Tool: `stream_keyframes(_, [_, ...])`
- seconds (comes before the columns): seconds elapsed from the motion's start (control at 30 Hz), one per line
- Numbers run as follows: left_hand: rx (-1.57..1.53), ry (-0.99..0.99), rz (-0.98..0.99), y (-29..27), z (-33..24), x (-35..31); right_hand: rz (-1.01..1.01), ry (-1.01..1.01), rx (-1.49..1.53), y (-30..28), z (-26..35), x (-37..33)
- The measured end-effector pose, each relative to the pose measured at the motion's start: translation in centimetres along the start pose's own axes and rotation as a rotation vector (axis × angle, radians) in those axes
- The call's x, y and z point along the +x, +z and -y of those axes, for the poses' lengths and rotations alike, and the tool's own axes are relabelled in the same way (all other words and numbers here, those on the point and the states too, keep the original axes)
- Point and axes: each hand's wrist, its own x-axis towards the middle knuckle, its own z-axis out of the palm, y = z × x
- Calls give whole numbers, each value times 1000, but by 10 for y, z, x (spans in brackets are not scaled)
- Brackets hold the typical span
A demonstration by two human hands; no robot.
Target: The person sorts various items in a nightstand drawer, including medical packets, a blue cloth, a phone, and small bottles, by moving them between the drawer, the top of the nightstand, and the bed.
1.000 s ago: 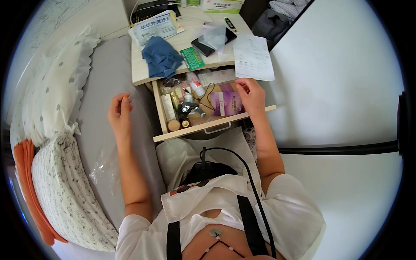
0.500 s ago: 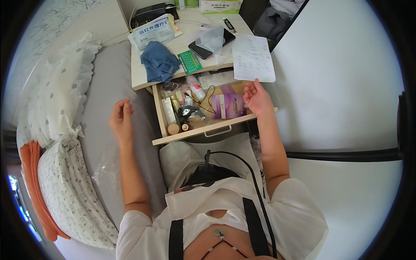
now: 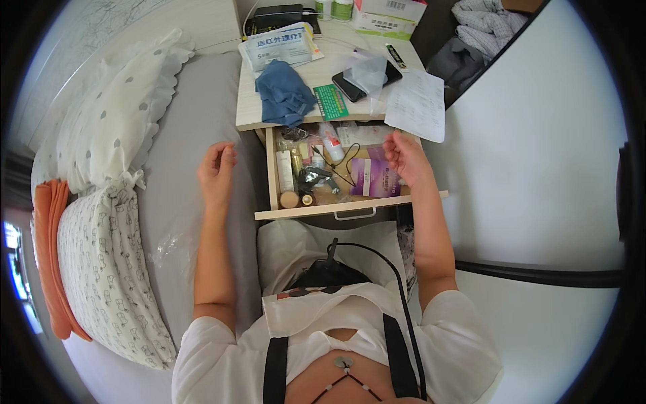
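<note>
My left hand (image 3: 217, 176) hovers over the grey mattress, left of the open drawer (image 3: 350, 209). Its fingers are curled in with nothing visible in them. Above the drawer's right side is my right hand (image 3: 409, 161), loosely closed, no object showing in it. Its fingertips are just below a white sheet of paper (image 3: 420, 104); whether they touch it I cannot tell. Inside the drawer lie a purple packet (image 3: 373, 176), a white tube (image 3: 331, 143), a white box (image 3: 285, 172), a thin black cord (image 3: 350, 176) and several small bottles.
The nightstand top (image 3: 249, 118) bears a blue cloth (image 3: 284, 93), a green card (image 3: 330, 102), a black phone (image 3: 351, 89) under clear plastic, a white packet (image 3: 279, 47) and boxes (image 3: 383, 25). Pillows (image 3: 114, 121) are at left, a white panel (image 3: 531, 148) at right.
The whole view has shifted, so the nightstand and drawer appear farther right. Both hands stay raised on either side of the drawer; the right fingers appear more curled.
</note>
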Motion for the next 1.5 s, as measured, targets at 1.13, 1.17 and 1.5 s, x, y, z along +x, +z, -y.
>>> stream_keyframes(1.13, [-65, 7, 4, 2, 6, 3, -494, -1081, -325, 42, 30, -15])
stream_keyframes(1.17, [-62, 5, 7, 2, 6, 3, -499, -1090, -363, 41, 30, -14])
stream_keyframes(1.5, [-11, -32, -6, 0, 3, 2, -392, -890, -1377, 30, 30, 29])
